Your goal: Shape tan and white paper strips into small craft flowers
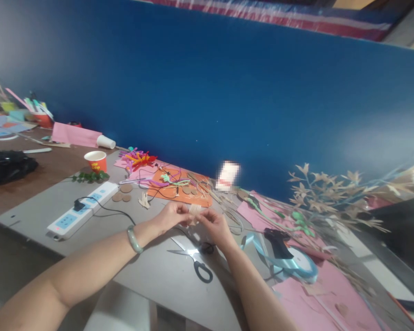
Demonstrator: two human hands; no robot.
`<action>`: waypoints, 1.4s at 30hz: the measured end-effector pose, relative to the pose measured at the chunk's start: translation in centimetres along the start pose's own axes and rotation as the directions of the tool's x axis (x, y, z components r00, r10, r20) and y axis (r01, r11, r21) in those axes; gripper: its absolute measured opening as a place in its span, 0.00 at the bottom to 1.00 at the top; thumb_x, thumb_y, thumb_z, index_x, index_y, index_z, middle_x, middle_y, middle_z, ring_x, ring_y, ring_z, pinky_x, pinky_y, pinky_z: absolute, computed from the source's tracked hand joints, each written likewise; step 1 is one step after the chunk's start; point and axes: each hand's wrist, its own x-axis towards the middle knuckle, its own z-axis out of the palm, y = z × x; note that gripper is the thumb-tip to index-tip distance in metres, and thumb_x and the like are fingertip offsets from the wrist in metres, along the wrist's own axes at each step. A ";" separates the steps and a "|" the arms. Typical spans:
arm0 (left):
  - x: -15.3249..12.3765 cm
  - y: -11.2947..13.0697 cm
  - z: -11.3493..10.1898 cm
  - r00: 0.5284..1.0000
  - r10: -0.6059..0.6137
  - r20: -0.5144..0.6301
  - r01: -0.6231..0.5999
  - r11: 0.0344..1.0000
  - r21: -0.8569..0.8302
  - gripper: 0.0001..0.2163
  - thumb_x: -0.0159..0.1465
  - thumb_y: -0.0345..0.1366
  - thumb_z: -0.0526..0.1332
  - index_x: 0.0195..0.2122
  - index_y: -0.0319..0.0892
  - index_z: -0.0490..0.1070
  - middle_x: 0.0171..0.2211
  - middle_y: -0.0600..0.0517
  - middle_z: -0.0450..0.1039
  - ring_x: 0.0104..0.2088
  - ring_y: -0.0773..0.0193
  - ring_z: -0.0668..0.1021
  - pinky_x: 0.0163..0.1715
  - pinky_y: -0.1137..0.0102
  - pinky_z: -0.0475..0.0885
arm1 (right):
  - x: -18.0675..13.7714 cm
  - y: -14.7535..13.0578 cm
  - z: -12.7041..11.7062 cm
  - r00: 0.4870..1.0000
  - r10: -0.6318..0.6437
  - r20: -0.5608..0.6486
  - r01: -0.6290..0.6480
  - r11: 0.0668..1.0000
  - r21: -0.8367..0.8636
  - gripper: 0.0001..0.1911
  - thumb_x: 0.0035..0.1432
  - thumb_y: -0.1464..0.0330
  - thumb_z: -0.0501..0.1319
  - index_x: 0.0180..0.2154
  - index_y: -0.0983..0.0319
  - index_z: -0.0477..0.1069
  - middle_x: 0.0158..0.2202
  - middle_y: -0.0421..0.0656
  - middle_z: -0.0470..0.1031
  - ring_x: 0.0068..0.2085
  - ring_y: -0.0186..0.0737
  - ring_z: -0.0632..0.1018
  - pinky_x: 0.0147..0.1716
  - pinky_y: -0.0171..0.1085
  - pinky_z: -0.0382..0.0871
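Both hands meet over the grey table (152, 271), pinching a small pale tan bundle of strips (195, 210) between them. My left hand (172, 216), with a green bangle (134, 239) on its wrist, grips the bundle's left side with closed fingers. My right hand (215, 226) pinches its right side. Black-handled scissors (196, 259) lie on the table just below the hands. An orange sheet (179, 188) with thin wires and small brown discs lies just beyond them.
A white power strip (84, 209) with a black plug lies at left, near a red paper cup (96, 161) and a green sprig. Coloured pipe cleaners (138, 158), pink paper (317, 303), light blue ribbon (293, 264), a black glue gun (278, 241) and dried tan branches (331, 193) lie at right. A blue wall stands behind.
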 end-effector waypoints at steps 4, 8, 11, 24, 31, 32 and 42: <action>0.1 -0.1 -0.1 0.999 -0.020 -0.044 0.019 1.000 -0.012 0.13 0.47 0.37 0.70 0.23 0.37 0.65 0.20 0.52 0.73 0.21 0.68 0.75 0.26 0.72 0.71 | -0.1 -0.4 0.1 1.000 0.023 0.009 -0.024 0.999 0.033 0.12 0.48 0.60 0.64 0.24 0.63 0.72 0.21 0.39 0.73 0.24 0.34 0.71 0.29 0.34 0.63; 0.3 -0.2 -0.3 0.999 -0.029 -0.034 0.028 0.999 -0.031 0.13 0.47 0.36 0.70 0.23 0.37 0.66 0.20 0.52 0.72 0.21 0.68 0.75 0.25 0.73 0.71 | -0.2 -0.8 0.1 0.999 0.042 -0.003 -0.042 0.999 0.022 0.12 0.48 0.60 0.64 0.24 0.63 0.72 0.21 0.39 0.73 0.24 0.35 0.72 0.28 0.34 0.64; 0.3 -0.3 -0.3 0.998 -0.054 -0.035 0.051 0.996 -0.076 0.13 0.47 0.35 0.70 0.25 0.37 0.66 0.20 0.53 0.72 0.22 0.68 0.76 0.27 0.72 0.72 | -0.3 -0.9 0.0 0.998 0.060 -0.015 -0.060 0.998 0.011 0.12 0.48 0.60 0.64 0.24 0.63 0.72 0.21 0.39 0.73 0.24 0.35 0.71 0.26 0.34 0.64; 0.0 0.0 -0.3 0.981 0.051 0.189 -0.055 0.998 0.021 0.14 0.50 0.43 0.68 0.25 0.36 0.71 0.23 0.51 0.73 0.26 0.67 0.75 0.29 0.72 0.70 | -0.8 -1.3 0.5 0.999 -0.035 0.034 0.040 0.986 -0.165 0.13 0.49 0.59 0.63 0.24 0.63 0.74 0.24 0.42 0.76 0.28 0.39 0.74 0.30 0.35 0.66; 0.9 0.2 -1.4 0.987 0.136 -0.080 -0.132 0.990 0.050 0.15 0.53 0.46 0.65 0.25 0.37 0.71 0.22 0.50 0.73 0.24 0.67 0.75 0.28 0.72 0.71 | -0.3 -1.3 -0.8 0.992 -0.078 -0.097 0.063 0.987 -0.148 0.12 0.51 0.60 0.61 0.26 0.63 0.74 0.24 0.42 0.75 0.27 0.38 0.74 0.30 0.36 0.66; 1.2 0.3 -1.8 0.979 0.138 -0.152 -0.135 0.990 0.028 0.15 0.53 0.46 0.65 0.26 0.37 0.71 0.22 0.50 0.73 0.24 0.67 0.74 0.27 0.73 0.71 | -0.2 -1.4 -1.3 0.988 -0.081 -0.129 0.064 0.989 -0.135 0.13 0.50 0.59 0.61 0.25 0.63 0.73 0.23 0.42 0.74 0.26 0.38 0.73 0.29 0.36 0.66; 1.9 0.6 -2.9 0.943 0.198 -0.269 -0.194 0.980 0.041 0.12 0.54 0.41 0.62 0.22 0.38 0.68 0.19 0.53 0.70 0.19 0.73 0.70 0.18 0.78 0.63 | -3.7 -4.9 -2.9 0.898 0.086 0.431 0.258 0.689 -0.677 0.08 0.34 0.67 0.70 0.23 0.59 0.76 0.22 0.41 0.74 0.24 0.37 0.71 0.25 0.35 0.57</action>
